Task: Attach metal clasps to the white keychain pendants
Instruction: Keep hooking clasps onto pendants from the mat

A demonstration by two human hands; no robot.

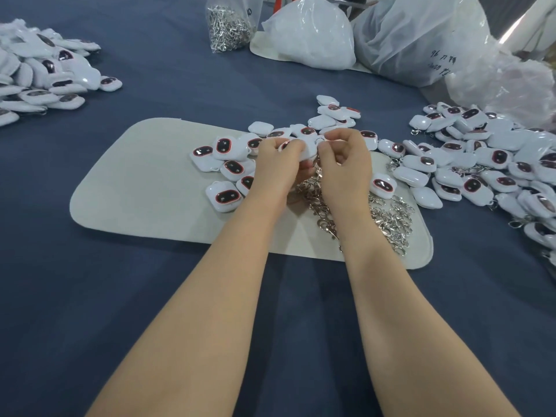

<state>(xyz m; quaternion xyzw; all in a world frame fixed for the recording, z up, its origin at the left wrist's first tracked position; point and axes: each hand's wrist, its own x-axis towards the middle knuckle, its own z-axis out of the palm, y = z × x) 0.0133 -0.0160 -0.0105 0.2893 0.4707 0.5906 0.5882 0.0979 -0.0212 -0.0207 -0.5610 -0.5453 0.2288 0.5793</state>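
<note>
On the blue cloth (150,296), a left pile (45,73) of white pendants lies at the far left. A beige mat (135,191) occupies the centre and carries loose pendants (224,167). Above the mat, the left hand (278,164) grips one pendant (308,145); the right hand (343,164) pinches a clasp (316,164) at its right edge. A clasp heap (388,218) lies beneath the right wrist. A right pile (481,164) spreads beyond. At the far edge stand a clasp bag (230,28) and plastic bags (313,34).
</note>
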